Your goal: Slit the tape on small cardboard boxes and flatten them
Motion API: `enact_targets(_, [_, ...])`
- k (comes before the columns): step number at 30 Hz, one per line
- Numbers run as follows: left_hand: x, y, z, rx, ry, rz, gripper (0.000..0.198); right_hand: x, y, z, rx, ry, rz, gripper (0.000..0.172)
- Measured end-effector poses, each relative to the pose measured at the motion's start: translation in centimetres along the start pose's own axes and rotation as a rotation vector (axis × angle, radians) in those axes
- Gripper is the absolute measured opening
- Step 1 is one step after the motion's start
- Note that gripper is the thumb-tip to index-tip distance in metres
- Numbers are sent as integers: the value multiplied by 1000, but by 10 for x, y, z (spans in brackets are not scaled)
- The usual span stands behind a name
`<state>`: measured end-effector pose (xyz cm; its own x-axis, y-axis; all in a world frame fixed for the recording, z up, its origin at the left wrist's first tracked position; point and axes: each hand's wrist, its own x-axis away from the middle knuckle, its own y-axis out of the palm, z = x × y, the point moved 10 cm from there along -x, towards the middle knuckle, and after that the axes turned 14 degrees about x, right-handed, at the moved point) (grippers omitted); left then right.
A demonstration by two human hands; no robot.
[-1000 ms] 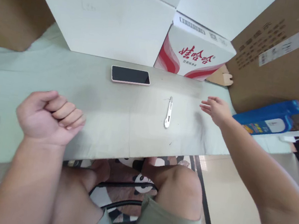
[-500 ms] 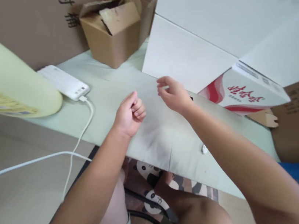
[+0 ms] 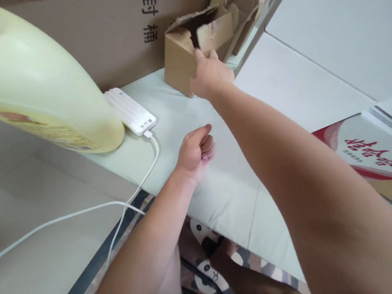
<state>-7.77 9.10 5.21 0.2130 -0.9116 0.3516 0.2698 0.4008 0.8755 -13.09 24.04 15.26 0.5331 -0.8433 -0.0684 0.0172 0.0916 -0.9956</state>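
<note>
Cardboard box, open-topped, is found on the far left part of the table, in front of a large printed carton. The right hand is at its near right corner, fingers partly bent and reaching up to the rim; whether they pinch the wall or only rest against it cannot be told. The left hand is curled into a fist nearer the table's edge, well apart from the box; whether anything is inside the fist cannot be told.

Hazards, as judged: the flap looks ragged, so a pull on it alone could tear it. A hold at one corner only could tip the box. A white cable runs from the power bank over the near edge, close to the left forearm; a snag there could drag the power bank off. A knock to the yellow bottle beside it could topple it.

Count: two hands, one box under inspection, one printed carton, one power bank, one yellow bottle, one red-and-white box to the right. Two cable strands show; whether they are one cable cannot be told.
</note>
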Motion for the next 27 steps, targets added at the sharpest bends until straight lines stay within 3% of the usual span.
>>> enact_targets(3, [-2, -14, 21, -90, 212, 102, 49, 9, 1, 20, -14, 41, 41, 48])
enact_targets(7, [9, -35, 64, -160, 632, 280, 42, 38, 4, 58, 0, 87, 99, 61])
enact_targets(10, [26, -37, 94, -189, 947, 269, 39, 87, -4, 79, -67, 0, 257, 64])
enact_targets(12, [35, -38, 106, -200, 1067, 267, 32, 143, -14, 95, -179, -34, 384, 59])
enact_targets(16, [35, -23, 102, -308, 1033, 173, 12, 285, -29, 146, -367, 143, 638, 47])
enact_targets(19, [28, 9, 71, -417, 852, -80, 31, 372, -12, 185, -511, 403, 697, 46])
enact_targets(22, [31, 36, 33, -492, 716, -289, 39, 407, 16, 196, -610, 480, 635, 45])
enact_targets(24, [36, 45, 16, -544, 698, -363, 38, 408, 28, 196, -649, 452, 611, 45])
enact_targets(27, [43, 51, 1, -634, 722, -423, 38, 405, 28, 195, -674, 374, 684, 50])
